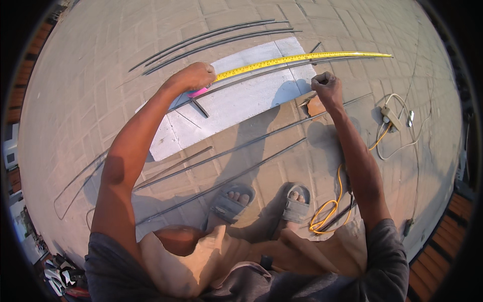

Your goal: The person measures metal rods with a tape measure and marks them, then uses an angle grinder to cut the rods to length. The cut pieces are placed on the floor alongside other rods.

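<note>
My left hand (197, 76) is closed around the near end of a yellow tape measure (271, 63). Its blade stretches out to the right, past the end of a white board (236, 110). Just below that hand a bright pink piece (199, 92) shows; whether it belongs to the tape cannot be told. Along the blade runs a thin dark metal rod (251, 76), lying across the board. A short rod piece (199, 107) rests on the board below the pink piece. My right hand (328, 89) is closed at the board's right end, its fingers curled; anything inside is hidden.
Several long metal rods (211, 40) lie beyond the board, and more rods (236, 175) lie nearer my sandalled feet. A brick piece (315, 106) sits under the board's right end. At right are a power strip (391, 119) with cables and a coiled orange cord (324, 216).
</note>
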`<action>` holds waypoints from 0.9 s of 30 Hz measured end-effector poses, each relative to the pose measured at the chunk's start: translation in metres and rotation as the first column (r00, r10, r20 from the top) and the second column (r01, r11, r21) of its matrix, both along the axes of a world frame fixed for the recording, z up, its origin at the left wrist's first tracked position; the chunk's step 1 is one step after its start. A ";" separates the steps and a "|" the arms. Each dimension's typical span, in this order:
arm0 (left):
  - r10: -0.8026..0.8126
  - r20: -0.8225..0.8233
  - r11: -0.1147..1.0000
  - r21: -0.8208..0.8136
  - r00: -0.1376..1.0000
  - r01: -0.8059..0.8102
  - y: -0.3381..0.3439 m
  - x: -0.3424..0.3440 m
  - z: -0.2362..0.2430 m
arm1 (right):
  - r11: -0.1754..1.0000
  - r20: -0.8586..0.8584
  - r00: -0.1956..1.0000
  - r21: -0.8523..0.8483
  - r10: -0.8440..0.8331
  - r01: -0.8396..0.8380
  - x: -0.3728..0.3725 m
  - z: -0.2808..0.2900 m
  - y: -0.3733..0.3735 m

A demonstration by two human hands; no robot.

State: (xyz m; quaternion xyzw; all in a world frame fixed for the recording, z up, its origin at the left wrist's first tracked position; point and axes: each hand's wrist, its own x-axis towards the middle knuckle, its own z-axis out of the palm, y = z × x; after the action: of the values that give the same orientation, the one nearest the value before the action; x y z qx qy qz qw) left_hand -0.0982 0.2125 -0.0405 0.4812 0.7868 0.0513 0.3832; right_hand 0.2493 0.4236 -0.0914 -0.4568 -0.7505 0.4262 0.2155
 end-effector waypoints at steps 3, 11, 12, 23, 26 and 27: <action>-0.003 0.000 0.998 0.065 1.000 0.003 0.005 0.005 0.020 | 0.961 -0.241 0.963 -0.270 -0.118 0.050 0.006 -0.002 0.000; 0.070 -0.045 0.998 -0.003 0.997 -0.070 -0.076 -0.043 0.094 | 0.696 -0.359 0.914 -0.705 -0.188 -0.134 0.038 0.035 0.047; 0.108 -0.067 0.994 -0.026 0.992 -0.110 -0.092 -0.051 0.099 | 0.701 -0.355 0.925 -0.694 -0.134 -0.165 0.039 0.041 0.061; 0.331 -0.147 0.909 -0.216 0.932 -0.357 -0.253 -0.072 0.113 | 0.583 -0.700 0.713 -0.560 0.048 -0.589 -0.054 0.051 0.091; 0.361 -0.148 0.852 -0.349 0.921 -0.391 -0.262 -0.072 0.122 | 0.528 -0.775 0.629 -0.556 -0.053 -0.642 -0.056 0.047 0.076; 0.353 -0.157 0.861 -0.330 0.922 -0.386 -0.271 -0.076 0.122 | 0.515 -0.764 0.634 -0.594 -0.119 -0.619 -0.054 0.042 0.065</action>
State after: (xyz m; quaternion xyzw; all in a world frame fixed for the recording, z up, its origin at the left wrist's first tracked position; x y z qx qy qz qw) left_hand -0.1739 -0.0589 0.0815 0.2461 0.8771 -0.0410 0.4104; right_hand 0.1957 0.4884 -0.0492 -0.1645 -0.3715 0.8953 0.1828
